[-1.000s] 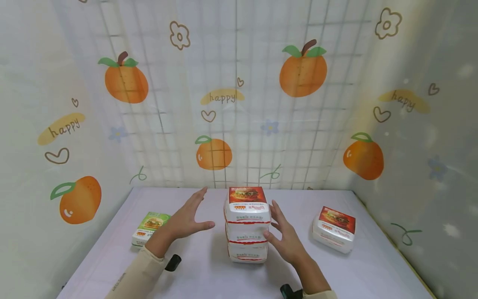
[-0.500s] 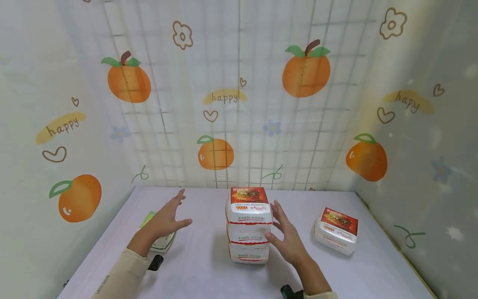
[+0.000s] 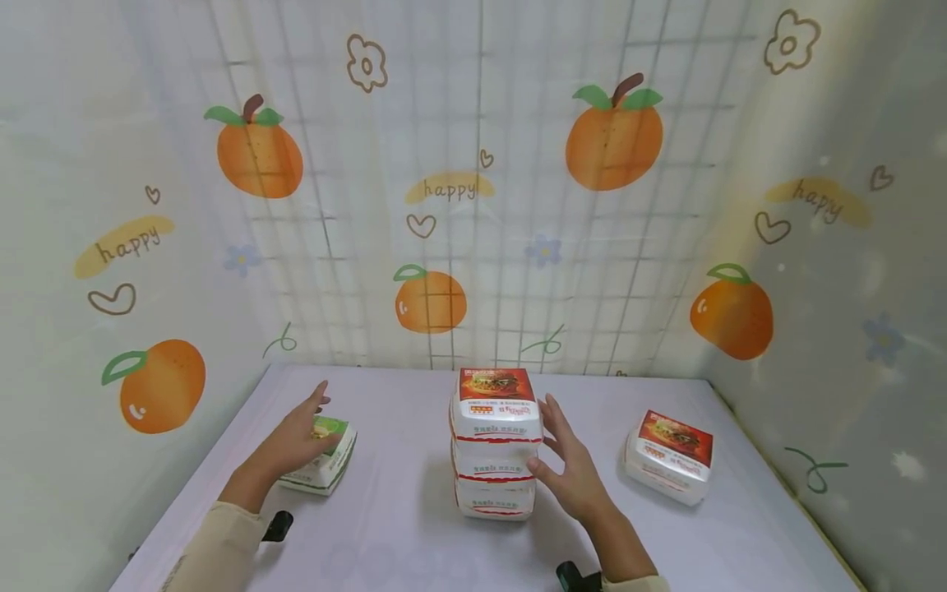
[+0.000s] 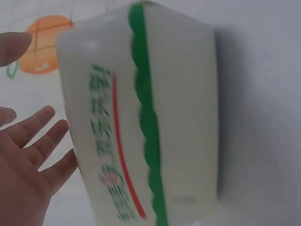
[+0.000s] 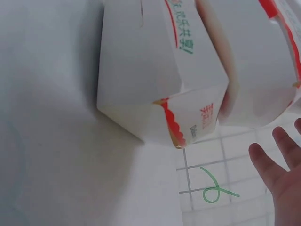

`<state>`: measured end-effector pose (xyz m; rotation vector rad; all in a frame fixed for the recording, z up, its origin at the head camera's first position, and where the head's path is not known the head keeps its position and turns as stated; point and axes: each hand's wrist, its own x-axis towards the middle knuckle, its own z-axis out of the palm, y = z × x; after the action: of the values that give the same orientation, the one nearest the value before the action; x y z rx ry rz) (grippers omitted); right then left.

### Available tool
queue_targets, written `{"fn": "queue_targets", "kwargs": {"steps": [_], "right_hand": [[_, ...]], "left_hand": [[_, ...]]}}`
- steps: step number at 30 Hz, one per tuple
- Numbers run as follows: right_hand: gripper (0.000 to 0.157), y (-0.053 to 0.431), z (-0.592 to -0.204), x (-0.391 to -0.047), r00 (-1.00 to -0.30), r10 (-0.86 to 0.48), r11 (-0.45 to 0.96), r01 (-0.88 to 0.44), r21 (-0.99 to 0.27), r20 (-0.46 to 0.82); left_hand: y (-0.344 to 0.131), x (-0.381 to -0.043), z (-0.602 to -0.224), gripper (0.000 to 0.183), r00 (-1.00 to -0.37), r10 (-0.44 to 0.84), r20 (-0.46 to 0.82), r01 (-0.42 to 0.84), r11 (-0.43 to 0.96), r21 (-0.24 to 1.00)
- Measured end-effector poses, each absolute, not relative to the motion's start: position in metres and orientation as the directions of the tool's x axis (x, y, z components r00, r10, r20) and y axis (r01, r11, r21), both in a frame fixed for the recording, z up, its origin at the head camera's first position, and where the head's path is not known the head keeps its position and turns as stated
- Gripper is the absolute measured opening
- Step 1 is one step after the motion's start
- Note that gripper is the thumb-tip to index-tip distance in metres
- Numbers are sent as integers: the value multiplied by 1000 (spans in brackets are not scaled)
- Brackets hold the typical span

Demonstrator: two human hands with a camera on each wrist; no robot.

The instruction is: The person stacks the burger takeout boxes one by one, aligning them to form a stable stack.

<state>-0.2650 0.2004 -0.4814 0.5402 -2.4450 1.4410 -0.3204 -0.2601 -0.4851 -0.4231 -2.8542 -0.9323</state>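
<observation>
Three white burger boxes stand in an upright stack mid-table; the top box (image 3: 496,411) shows a red lid with a burger picture. My right hand (image 3: 570,469) stays along the stack's right side, fingers spread, fingertips right at the upper boxes. In the right wrist view, its fingers (image 5: 265,165) are apart beside the lowest box (image 5: 141,61) and the one above. At the left, my left hand (image 3: 292,444) hovers by a green-lidded burger box (image 3: 321,473), partly covering it. The left wrist view has that box (image 4: 183,117) close up, the relaxed fingers beside it.
A lone red-lidded burger box (image 3: 669,456) lies at the right of the white table (image 3: 414,551). Behind and at the sides hangs a curtain (image 3: 518,304) printed with oranges. Dark wrist mounts (image 3: 278,526) sit on both wrists.
My left hand has moved left, away from the stack and over to the green-lidded burger box. The right hand and the stack have hardly moved.
</observation>
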Motion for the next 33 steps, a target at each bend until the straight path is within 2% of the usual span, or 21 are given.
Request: {"fn": "queue_targets", "kwargs": {"steps": [4,16,25,33], "right_hand": [[91,199,-480,-266,-900,-186,432,-435,-790,394],[91,196,-481,-271,-891,-192,420,-453,-786,411],[88,196,-483,-271,-895,-187,425,-446,-787,406],[88,192,-485,-274,-892,-192,422,-451,-787,408]], "left_hand": [[-272,-318,-488,100,-968,198,152,249,793,556],[-303,-310,-499,126,-990,135,28,126,809,574],[-309,-302,-518,131,-994,105,-33,61,773,631],[-316,-294,-528,126,-992,114,-54,55,775,629]]}}
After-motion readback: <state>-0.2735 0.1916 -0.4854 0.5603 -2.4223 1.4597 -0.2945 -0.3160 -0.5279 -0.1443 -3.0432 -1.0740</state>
